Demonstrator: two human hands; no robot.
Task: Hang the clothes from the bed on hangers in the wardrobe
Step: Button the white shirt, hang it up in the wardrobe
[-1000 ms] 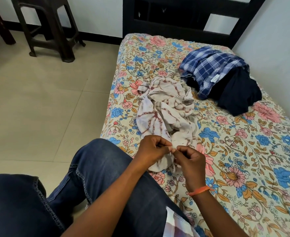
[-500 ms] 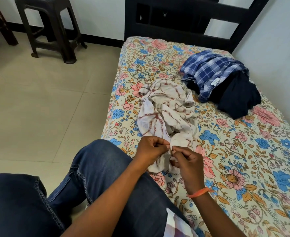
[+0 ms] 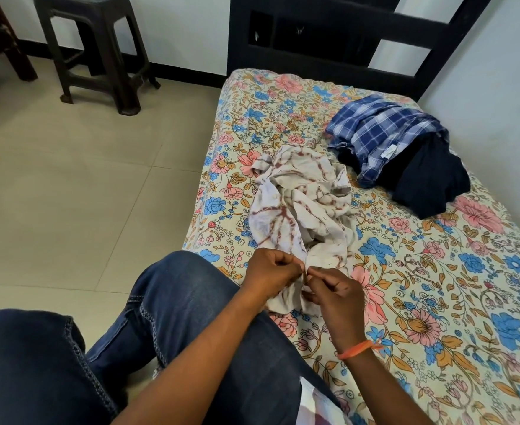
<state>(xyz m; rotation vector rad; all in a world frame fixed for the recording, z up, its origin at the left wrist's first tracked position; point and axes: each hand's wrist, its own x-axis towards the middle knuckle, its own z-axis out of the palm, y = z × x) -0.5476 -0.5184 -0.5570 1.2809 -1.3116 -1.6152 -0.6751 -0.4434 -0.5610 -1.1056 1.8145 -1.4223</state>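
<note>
- We sit on the bed [image 3: 436, 302], still preparing the first garment – nothing is on a hanger, no wardrobe is in view
- Our left hand [image 3: 271, 274] and right hand [image 3: 335, 297] both pinch the near edge of the cream patterned shirt [image 3: 301, 204], fingertips almost meeting, apparently at its buttons
- Beyond the shirt lie a blue checked shirt [image 3: 381, 133] and a dark garment [image 3: 430, 182]
- Next – lift the shirt clear and find a hanger

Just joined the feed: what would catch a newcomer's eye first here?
Both hands, left hand and right hand, pinch the near edge of a crumpled white-and-maroon shirt at the bed's near side. Behind it, a blue plaid shirt lies over dark clothing on the floral sheet.
</note>
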